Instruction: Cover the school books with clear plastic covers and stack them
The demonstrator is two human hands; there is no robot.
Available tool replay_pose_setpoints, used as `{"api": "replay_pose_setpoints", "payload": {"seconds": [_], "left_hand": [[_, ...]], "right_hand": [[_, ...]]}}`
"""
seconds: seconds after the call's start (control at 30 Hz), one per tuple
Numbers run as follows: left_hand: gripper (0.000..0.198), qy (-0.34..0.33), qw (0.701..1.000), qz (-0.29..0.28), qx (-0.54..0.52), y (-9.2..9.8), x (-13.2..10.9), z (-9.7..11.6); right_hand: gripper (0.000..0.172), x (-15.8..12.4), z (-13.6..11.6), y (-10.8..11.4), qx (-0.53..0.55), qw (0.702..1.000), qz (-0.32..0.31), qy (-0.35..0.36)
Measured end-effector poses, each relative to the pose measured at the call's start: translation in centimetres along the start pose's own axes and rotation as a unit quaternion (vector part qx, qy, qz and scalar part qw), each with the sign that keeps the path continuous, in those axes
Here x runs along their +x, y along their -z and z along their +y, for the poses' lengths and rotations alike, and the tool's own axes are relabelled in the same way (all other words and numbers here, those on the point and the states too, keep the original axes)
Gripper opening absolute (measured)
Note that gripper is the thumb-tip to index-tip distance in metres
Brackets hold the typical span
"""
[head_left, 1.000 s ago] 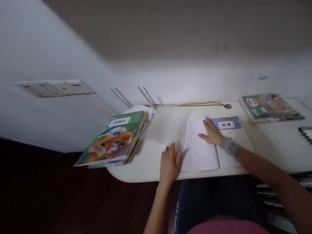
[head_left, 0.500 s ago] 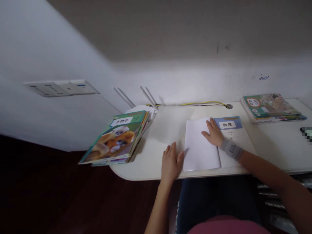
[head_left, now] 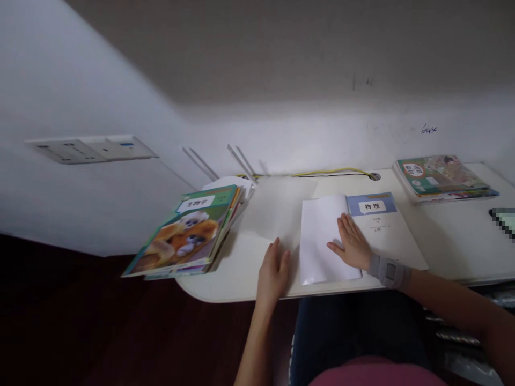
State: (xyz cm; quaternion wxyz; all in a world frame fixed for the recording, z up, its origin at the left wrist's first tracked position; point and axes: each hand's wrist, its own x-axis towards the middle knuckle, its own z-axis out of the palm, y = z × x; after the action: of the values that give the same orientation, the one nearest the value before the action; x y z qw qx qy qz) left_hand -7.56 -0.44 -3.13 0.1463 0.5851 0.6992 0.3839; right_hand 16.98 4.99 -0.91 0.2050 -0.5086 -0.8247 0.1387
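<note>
My right hand (head_left: 351, 242) lies flat with fingers apart on a white paper sheet (head_left: 324, 239), near its right edge. That sheet covers the left part of a physics textbook (head_left: 380, 228), whose pale cover has a blue band and a white label. A grey wrist brace (head_left: 388, 271) wraps my right wrist. My left hand (head_left: 273, 273) rests on the white desk (head_left: 249, 257), fingers up, just left of the sheet and not touching it. Neither hand holds anything.
A stack of books topped by a biology textbook (head_left: 181, 233) overhangs the desk's left edge. Another book stack (head_left: 442, 179) stands at the back right. A yellow-and-black cable (head_left: 333, 172) runs along the wall to a desk grommet. A pixelated object (head_left: 502, 221) sits at the right edge.
My right hand has slid toward me and down the sheet, showing more of the textbook cover. My left hand has shifted slightly left, away from the sheet.
</note>
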Motion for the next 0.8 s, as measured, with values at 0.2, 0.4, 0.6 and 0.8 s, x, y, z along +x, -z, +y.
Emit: {"api": "replay_pose_setpoints", "payload": {"seconds": [0.2, 0.4, 0.6, 0.8], "left_hand": [[0.048, -0.029, 0.999, 0.019, 0.017, -0.3, 0.1, 0.0], [0.046, -0.042, 0.999, 0.020, 0.020, -0.1, -0.2, 0.4], [0.044, -0.054, 0.998, 0.011, 0.022, 0.0, -0.5, 0.5], [0.044, -0.066, 0.998, 0.004, 0.019, -0.1, -0.7, 0.7]], "right_hand": [[0.075, 0.5, 0.0, 0.0, -0.023, 1.000, -0.010, -0.016], [0.064, 3.0, 0.5, 0.1, -0.068, 0.996, -0.016, -0.052], [0.056, 4.4, 1.8, 0.0, -0.012, 0.995, 0.032, -0.091], [0.069, -2.3, 0.7, 1.0, 0.051, 0.998, 0.002, 0.028]]}}
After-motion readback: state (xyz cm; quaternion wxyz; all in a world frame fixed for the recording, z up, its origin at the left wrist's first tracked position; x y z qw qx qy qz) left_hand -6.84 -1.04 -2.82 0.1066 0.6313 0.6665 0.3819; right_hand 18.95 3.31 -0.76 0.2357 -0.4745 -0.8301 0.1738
